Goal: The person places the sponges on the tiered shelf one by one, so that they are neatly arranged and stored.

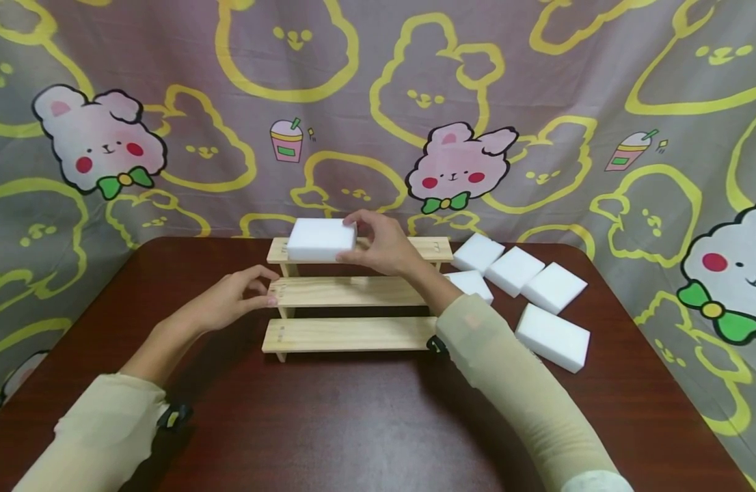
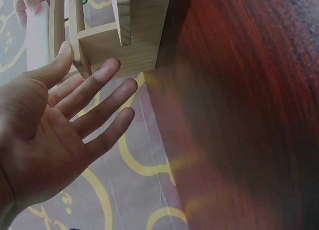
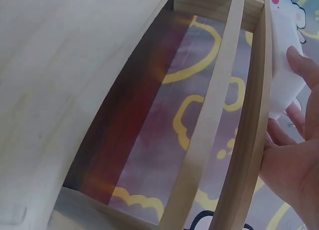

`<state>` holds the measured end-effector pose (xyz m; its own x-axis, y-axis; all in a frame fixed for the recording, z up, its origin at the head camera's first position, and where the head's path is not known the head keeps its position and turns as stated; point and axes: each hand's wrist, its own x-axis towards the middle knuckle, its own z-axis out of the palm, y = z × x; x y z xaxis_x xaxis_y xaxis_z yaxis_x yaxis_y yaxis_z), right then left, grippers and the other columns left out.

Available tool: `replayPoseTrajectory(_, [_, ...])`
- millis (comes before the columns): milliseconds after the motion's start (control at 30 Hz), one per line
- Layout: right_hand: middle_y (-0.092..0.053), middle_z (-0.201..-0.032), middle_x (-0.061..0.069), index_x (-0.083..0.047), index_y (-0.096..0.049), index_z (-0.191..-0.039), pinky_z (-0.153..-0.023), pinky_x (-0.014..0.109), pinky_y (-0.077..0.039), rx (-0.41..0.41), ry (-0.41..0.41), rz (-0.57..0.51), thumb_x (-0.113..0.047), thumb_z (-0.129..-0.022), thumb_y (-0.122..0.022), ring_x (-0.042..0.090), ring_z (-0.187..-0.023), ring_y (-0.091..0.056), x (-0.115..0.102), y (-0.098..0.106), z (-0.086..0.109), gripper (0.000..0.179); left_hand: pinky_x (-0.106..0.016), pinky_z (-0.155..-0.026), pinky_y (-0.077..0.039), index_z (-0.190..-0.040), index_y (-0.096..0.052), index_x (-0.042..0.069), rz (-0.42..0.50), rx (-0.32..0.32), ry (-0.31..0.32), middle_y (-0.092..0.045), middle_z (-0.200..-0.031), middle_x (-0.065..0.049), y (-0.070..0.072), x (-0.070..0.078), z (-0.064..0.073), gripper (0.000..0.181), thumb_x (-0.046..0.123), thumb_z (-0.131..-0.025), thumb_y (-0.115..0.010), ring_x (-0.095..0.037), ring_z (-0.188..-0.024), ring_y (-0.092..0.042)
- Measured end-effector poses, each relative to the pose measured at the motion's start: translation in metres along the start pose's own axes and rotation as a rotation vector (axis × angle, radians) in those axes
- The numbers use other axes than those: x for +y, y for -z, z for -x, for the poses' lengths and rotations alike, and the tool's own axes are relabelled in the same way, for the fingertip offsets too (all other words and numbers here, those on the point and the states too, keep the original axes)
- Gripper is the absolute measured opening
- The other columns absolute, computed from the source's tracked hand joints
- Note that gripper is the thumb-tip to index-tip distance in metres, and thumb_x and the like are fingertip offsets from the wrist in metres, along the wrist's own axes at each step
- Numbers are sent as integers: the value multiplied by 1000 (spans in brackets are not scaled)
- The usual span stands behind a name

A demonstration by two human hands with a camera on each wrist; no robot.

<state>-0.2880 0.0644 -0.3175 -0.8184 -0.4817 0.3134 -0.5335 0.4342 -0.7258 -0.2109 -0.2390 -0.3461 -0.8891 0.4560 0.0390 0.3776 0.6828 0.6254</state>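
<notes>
A three-tier wooden display stand [image 1: 353,292] stands on the table. On the left part of its top tier lies a white foam block [image 1: 319,236]. My right hand [image 1: 384,242] grips the block's right end between thumb and fingers; the right wrist view also shows this hand [image 3: 296,155] at the block [image 3: 284,65]. At the left end of the middle tier, my left hand [image 1: 233,297] pinches the board between thumb and index finger. In the left wrist view, the other fingers of that hand [image 2: 55,135] are straight and spread.
Several more white foam blocks lie on the dark red table [image 1: 366,417] right of the stand, including a near one [image 1: 553,338] and one [image 1: 470,285] partly behind the right arm. A patterned curtain [image 1: 353,102] hangs behind the table.
</notes>
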Motion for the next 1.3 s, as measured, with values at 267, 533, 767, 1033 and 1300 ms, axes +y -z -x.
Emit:
replayPoseTrajectory(267, [-65, -132, 16, -4, -65, -129, -104, 47, -47, -14, 5, 35, -21, -78, -93, 32, -115, -65, 1, 3, -2, 60, -47, -85, -51, -132, -55, -7, -1, 2, 8, -74, -101, -11, -1, 0, 0, 39, 14, -101, -69, -30, -98, -68])
replayPoseTrajectory(533, [-62, -134, 15, -4, -66, -129, -104, 45, -47, -25, -11, 49, -20, -78, -93, 30, -118, -63, 2, 3, -3, 60, -47, -85, -51, -131, -55, -7, -4, 4, 4, -74, -100, -10, -1, 0, 0, 39, 14, -101, -69, -30, -97, -68])
replayPoseTrajectory(767, [-62, -136, 14, -5, -65, -130, -105, 39, -47, -32, -15, 33, -19, -78, -93, 28, -119, -62, 3, 3, -3, 61, -47, -86, -51, -132, -55, -7, -1, 6, -8, -75, -101, -10, -2, -2, 1, 39, 14, -102, -69, -30, -98, -68])
replayPoseTrajectory(1033, [-62, -135, 13, -6, -65, -131, -105, 41, -47, -48, -26, 27, -20, -80, -92, 27, -120, -62, 3, 5, -3, 60, -47, -86, -51, -132, -55, -6, -10, 9, -13, -74, -101, -10, -2, -2, 0, 39, 14, -102, -68, -30, -99, -68])
replayPoseTrajectory(1300, [-64, -132, 16, -4, -64, -131, -104, 43, -49, -49, -17, -8, -14, -79, -92, 31, -118, -64, 1, 7, -3, 60, -48, -87, -51, -131, -56, -7, -20, 13, -15, -74, -103, -13, -1, -1, 1, 38, 13, -102, -68, -31, -101, -68])
